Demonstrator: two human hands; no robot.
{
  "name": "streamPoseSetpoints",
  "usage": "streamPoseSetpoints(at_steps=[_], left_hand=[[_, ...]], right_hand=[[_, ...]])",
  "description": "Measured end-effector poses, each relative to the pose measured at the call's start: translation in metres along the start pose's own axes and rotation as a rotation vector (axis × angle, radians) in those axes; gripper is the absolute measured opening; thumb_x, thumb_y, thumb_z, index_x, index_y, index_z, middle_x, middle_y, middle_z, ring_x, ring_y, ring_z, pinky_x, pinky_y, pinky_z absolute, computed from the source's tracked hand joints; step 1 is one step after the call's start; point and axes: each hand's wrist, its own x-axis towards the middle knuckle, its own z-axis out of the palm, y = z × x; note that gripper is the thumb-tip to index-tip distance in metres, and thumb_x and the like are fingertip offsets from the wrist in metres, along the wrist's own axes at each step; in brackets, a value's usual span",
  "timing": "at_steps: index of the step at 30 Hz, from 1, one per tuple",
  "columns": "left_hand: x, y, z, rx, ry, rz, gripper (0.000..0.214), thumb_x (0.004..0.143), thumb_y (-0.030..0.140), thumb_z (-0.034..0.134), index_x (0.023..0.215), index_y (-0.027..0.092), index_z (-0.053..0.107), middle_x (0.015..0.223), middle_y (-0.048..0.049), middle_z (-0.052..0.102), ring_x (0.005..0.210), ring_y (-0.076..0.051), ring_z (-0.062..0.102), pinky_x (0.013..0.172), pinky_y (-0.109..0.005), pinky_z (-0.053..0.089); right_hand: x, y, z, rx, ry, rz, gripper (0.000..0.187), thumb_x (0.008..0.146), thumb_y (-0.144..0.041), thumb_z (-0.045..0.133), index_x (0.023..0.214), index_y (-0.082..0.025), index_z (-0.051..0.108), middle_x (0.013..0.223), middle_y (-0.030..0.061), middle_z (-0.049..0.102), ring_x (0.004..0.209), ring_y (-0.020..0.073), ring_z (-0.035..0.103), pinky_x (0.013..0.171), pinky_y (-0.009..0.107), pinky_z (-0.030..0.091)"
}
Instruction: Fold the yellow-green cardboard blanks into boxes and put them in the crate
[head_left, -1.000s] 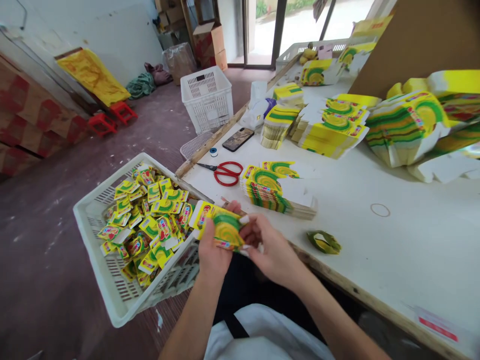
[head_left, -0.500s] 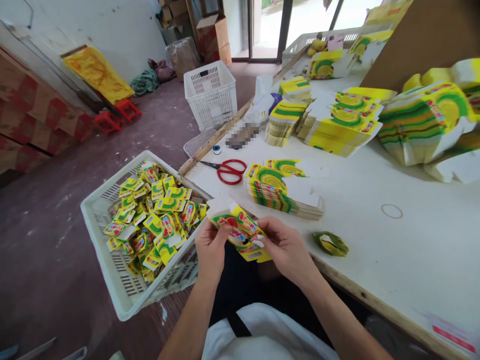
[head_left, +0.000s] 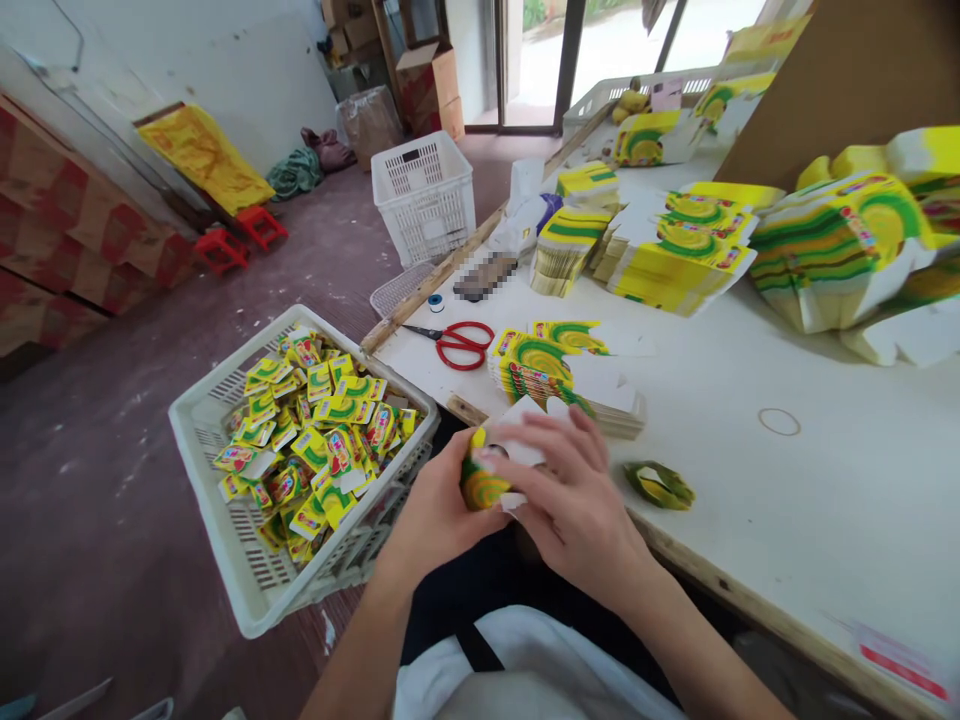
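Both my hands hold one small yellow-and-green printed carton (head_left: 484, 485) just below the table's near edge. My left hand (head_left: 435, 515) grips it from the left and underneath. My right hand (head_left: 574, 505) lies over its white flaps, fingers pressing on them. Behind my hands, a stack of flat carton blanks (head_left: 562, 385) lies on the white table (head_left: 787, 500). To my left stands a white plastic crate (head_left: 225, 520) filled with several folded cartons (head_left: 315, 440) of the same print.
Red scissors (head_left: 459, 343), a crumpled green carton (head_left: 660, 485) and a rubber band (head_left: 778, 421) lie on the table. Taller stacks of blanks (head_left: 675, 250) sit farther back. An empty white crate (head_left: 424, 195) and red stools (head_left: 240, 235) stand on the floor.
The carton has been turned and folded from a flat, open shape into a compact one. My right hand moved over its top flaps, and both hands shifted slightly right.
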Motion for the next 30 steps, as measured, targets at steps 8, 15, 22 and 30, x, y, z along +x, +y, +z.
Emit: streamPoseSetpoints(at_steps=[8, 15, 22, 30], left_hand=[[-0.004, -0.009, 0.037, 0.125, 0.193, 0.23, 0.072, 0.073, 0.023, 0.074, 0.132, 0.024, 0.033, 0.115, -0.0076, 0.061, 0.097, -0.022, 0.066, 0.082, -0.035, 0.056], [0.002, -0.016, 0.039, 0.204, 0.234, 0.342, 0.065, 0.073, 0.019, 0.069, 0.127, 0.026, 0.034, 0.113, -0.0068, 0.056, 0.092, -0.021, 0.066, 0.075, -0.033, 0.056], [0.009, -0.013, 0.033, 0.127, -0.001, 0.041, 0.058, 0.072, 0.019, 0.064, 0.123, 0.023, 0.038, 0.104, -0.0075, 0.061, 0.095, -0.027, 0.066, 0.081, -0.042, 0.056], [0.007, -0.016, 0.034, 0.148, 0.126, -0.02, 0.057, 0.07, 0.018, 0.067, 0.12, 0.02, 0.041, 0.115, -0.0121, 0.058, 0.106, -0.028, 0.063, 0.09, -0.048, 0.052]], right_hand=[[-0.004, 0.008, 0.02, 0.886, 0.196, 0.868, 0.09, 0.078, -0.044, 0.072, 0.149, -0.026, 0.02, 0.144, 0.0156, 0.054, 0.127, 0.0296, 0.057, 0.101, 0.049, 0.051], [0.002, 0.005, 0.029, 0.863, 0.24, 0.937, 0.091, 0.065, -0.04, 0.082, 0.144, -0.023, 0.039, 0.126, 0.0128, 0.068, 0.105, 0.0295, 0.069, 0.091, 0.047, 0.056], [-0.008, 0.013, 0.018, 0.403, -0.249, 0.349, 0.054, 0.09, -0.016, 0.048, 0.144, -0.024, 0.05, 0.149, 0.0097, 0.051, 0.138, 0.0243, 0.048, 0.111, 0.045, 0.043], [-0.021, 0.031, 0.021, 0.25, -0.211, 0.304, 0.06, 0.088, -0.004, 0.044, 0.143, -0.027, 0.051, 0.149, 0.0113, 0.05, 0.137, 0.0231, 0.048, 0.109, 0.044, 0.046]])
